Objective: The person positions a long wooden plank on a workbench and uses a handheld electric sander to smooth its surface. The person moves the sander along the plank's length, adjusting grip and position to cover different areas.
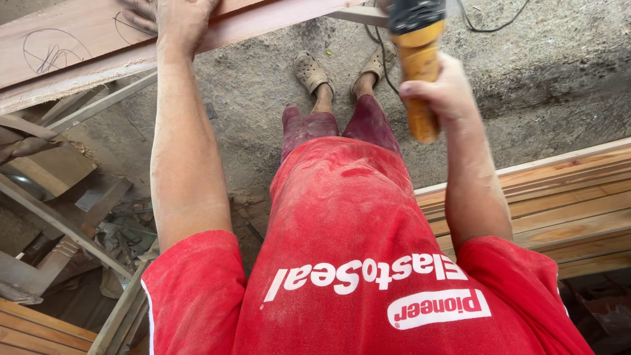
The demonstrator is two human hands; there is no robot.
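A person in a red shirt stands on a dirt floor. The left hand (172, 18) lies flat, fingers spread, on a reddish wooden plank (79, 39) – the right hand (442, 93) is wrapped tight around an orange-handled power tool (417, 59), raised beside stacked boards (565, 204).

Left hand (172, 18) lies flat on the plank (79, 39) at far left; right hand (442, 92) grips the power tool (418, 59) at far right, above the floor (263, 79). Stacked boards (565, 204) sit near right.
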